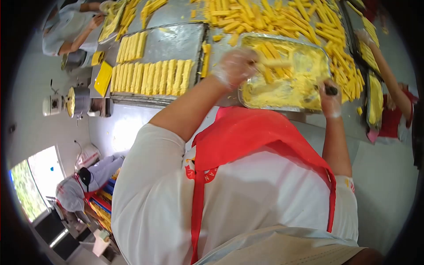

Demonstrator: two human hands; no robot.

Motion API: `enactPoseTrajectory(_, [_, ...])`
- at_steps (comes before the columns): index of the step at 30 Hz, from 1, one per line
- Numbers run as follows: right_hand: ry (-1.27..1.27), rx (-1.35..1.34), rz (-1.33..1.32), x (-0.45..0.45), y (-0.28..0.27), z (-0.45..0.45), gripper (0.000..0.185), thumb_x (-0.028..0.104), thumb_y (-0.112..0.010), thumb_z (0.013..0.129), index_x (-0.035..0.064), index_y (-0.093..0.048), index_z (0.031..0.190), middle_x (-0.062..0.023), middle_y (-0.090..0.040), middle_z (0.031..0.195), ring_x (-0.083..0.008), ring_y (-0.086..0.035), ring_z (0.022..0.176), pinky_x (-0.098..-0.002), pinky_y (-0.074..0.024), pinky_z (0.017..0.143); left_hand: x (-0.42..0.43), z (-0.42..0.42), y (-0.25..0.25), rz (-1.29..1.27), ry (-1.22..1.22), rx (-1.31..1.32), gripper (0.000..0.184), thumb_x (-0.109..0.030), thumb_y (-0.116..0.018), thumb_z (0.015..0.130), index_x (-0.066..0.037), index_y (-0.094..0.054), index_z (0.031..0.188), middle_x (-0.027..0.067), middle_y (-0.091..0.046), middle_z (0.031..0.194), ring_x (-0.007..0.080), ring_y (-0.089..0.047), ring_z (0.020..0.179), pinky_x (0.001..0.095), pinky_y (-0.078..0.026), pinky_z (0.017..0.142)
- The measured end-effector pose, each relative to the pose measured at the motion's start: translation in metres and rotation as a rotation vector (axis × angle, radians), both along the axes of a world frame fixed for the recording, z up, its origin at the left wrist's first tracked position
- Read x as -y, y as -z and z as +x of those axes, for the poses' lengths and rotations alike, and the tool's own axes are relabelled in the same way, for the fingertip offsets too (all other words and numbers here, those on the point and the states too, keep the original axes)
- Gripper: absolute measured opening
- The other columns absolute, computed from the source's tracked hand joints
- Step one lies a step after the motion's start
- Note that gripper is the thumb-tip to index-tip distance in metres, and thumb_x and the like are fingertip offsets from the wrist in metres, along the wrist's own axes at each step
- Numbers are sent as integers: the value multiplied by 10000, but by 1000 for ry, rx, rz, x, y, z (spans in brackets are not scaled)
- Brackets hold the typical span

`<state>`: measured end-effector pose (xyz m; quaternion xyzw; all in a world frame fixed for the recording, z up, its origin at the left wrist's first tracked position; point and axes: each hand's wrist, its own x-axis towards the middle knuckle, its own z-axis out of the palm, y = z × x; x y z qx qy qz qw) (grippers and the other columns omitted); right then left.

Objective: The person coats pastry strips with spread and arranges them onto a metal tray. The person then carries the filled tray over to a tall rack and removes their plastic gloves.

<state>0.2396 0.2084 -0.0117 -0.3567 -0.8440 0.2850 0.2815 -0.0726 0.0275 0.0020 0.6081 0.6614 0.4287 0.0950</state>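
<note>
My left hand [237, 67], in a clear plastic glove and blurred by motion, is closed at the near end of a yellow cream-coated stick [276, 63]. That stick is over a metal tray [242, 95] spread with thick pale yellow cream [282, 95]. Several plain sticks lie in the cream at the tray's far left. At the tray's right rim, my gloved right hand [330, 104] is wrapped round the dark handle [331, 90] of a tool whose working end I cannot make out.
Left of me, a baking sheet [170, 42] carries rows of coated sticks [150, 77]. Loose yellow sticks [265, 17] are heaped behind the cream tray. Co-workers' arms reach in at far left [81, 42] and right [388, 70]. More trays [374, 99] line the right edge.
</note>
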Motion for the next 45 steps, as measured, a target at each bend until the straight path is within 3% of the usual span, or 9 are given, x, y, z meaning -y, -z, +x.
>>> enactPoseTrajectory(9, [103, -92, -191, 6, 21, -6, 108, -45, -599, 862, 3, -514, 909, -35, -519, 884, -141, -491, 804, -229, -401, 772, 152, -283, 14, -504, -1000, -492, 307, -339, -668, 812, -121, -711, 1023, 130, -688, 976, 299, -653, 927, 419, -516, 814])
enactPoseTrajectory(14, [70, 123, 93, 25, -17, -23, 76, 68, -601, 855, 49, -527, 848, -195, -519, 698, -385, -497, 640, -420, -421, 596, 174, -337, 56, -779, -856, -725, 306, -324, -608, 834, -118, -698, 1042, 159, -683, 998, 338, -638, 943, 429, -507, 870])
enactPoseTrajectory(20, [161, 194, 134, 28, -15, -20, 109, 142, -635, 842, 66, -558, 830, -185, -578, 738, -403, -561, 705, -427, -456, 623, 54, -223, -22, -1, -308, -818, 226, -163, -669, 792, -80, -674, 1002, 153, -673, 984, 334, -619, 915, 399, -509, 817])
enactPoseTrajectory(22, [168, 154, 87, 29, -13, -20, 110, 145, -641, 836, 68, -562, 834, -184, -583, 744, -402, -563, 705, -426, -457, 621, -2, -169, 4, 236, 38, -419, 237, -107, -653, 780, -61, -669, 1012, 147, -678, 979, 329, -622, 954, 392, -511, 838])
enactPoseTrajectory(32, [113, 71, -29, 21, -8, 3, 129, 187, -669, 831, 91, -585, 854, -178, -601, 754, -390, -571, 699, -420, -464, 617, -136, 20, -11, -714, 404, -1058, 284, -14, -573, 814, -62, -677, 1074, 134, -680, 1074, 315, -642, 1018, 372, -511, 894])
enactPoseTrajectory(34, [94, 82, -95, 13, -9, 8, 149, 222, -663, 843, 90, -595, 859, -174, -611, 754, -385, -585, 706, -420, -479, 629, -129, 12, -5, -491, 446, -933, 267, -7, -590, 791, -36, -651, 1049, 144, -679, 1033, 333, -648, 990, 399, -520, 849])
enactPoseTrajectory(38, [145, 29, -14, -4, -25, -3, 172, 270, -626, 869, 99, -624, 885, -168, -637, 770, -357, -621, 733, -427, -502, 657, -110, 20, -13, -747, 399, -890, 233, -40, -602, 786, -65, -622, 1017, 165, -669, 979, 350, -648, 936, 434, -513, 797])
enactPoseTrajectory(40, [115, -15, 114, -5, -37, -30, 134, 212, -625, 895, 87, -579, 878, -126, -532, 664, -278, -484, 586, -353, -449, 598, -106, 23, -15, -774, 312, -855, 237, -53, -623, 774, -88, -620, 1008, 175, -665, 956, 356, -643, 915, 437, -505, 789])
enactPoseTrajectory(45, [-159, 136, -59, -7, -19, -84, 224, 348, -581, 896, 131, -637, 909, -128, -660, 870, -340, -620, 815, -427, -495, 739, -81, 40, -46, -817, 112, -583, 228, -78, -633, 798, -68, -608, 1025, 188, -655, 954, 367, -627, 930, 439, -494, 791])
